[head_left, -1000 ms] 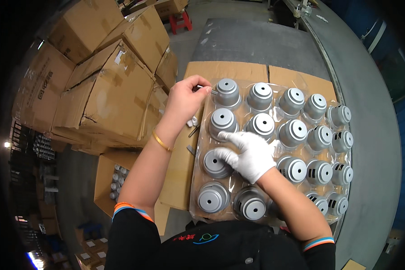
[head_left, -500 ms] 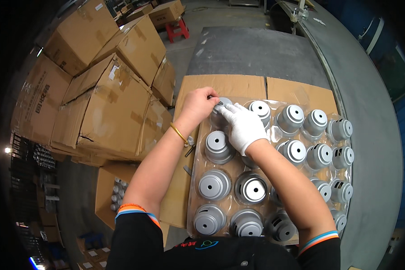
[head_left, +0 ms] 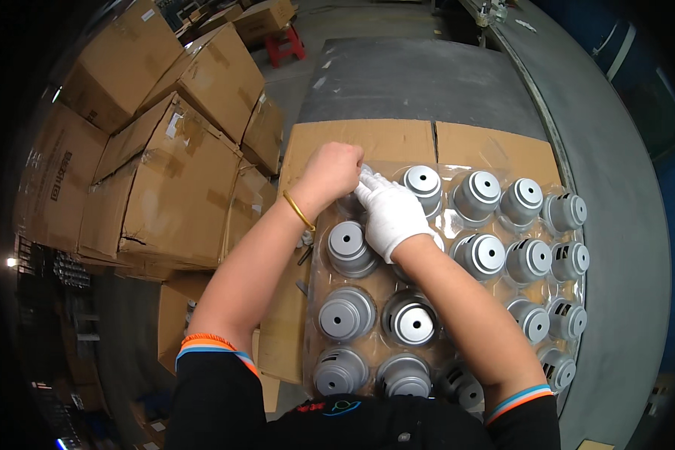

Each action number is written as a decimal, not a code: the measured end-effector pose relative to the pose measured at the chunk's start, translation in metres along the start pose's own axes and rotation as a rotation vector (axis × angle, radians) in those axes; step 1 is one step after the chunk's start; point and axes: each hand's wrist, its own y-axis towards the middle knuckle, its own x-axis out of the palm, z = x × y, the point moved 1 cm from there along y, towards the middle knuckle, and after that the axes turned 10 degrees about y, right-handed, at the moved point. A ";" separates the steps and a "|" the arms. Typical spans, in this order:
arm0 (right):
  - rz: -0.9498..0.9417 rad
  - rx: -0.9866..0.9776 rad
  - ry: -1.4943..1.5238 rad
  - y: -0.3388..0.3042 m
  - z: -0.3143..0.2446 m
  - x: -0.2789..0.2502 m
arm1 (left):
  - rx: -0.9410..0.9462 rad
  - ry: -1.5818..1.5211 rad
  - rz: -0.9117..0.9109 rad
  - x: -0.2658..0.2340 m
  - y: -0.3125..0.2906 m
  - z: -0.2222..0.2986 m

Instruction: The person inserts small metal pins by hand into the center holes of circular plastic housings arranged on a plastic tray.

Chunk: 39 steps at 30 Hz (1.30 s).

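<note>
At the tray's far left corner my left hand, bare with a gold bangle at the wrist, is closed with its knuckles up. What its fingers hold is hidden. Against it lies my right hand in a white glove, fingers pressed together over a grey cup-shaped metal part, which is mostly covered. Similar grey cups, each with a stepped top and a dark centre hole, sit in rows in a clear plastic tray; one cup stands just nearer than my hands.
Flattened cardboard lies under the tray. Large cardboard boxes are stacked to the left, and an open carton stands below them. A grey bench surface runs along the right. Behind the boxes is a red stool.
My left hand has rolled over, so its fingertips, visible before on the cup's top, are now hidden. The right hand stays beside it on the cup. The whole view has shifted slightly.
</note>
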 end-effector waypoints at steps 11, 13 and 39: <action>0.248 0.110 0.116 -0.020 0.023 -0.070 | -0.168 -0.658 0.219 -0.038 0.014 0.042; 0.314 0.253 0.153 -0.026 0.047 -0.078 | -0.126 -0.734 0.190 -0.012 0.023 0.043; 0.006 0.510 0.211 -0.016 0.060 -0.072 | 0.215 -0.099 0.338 -0.052 0.016 0.104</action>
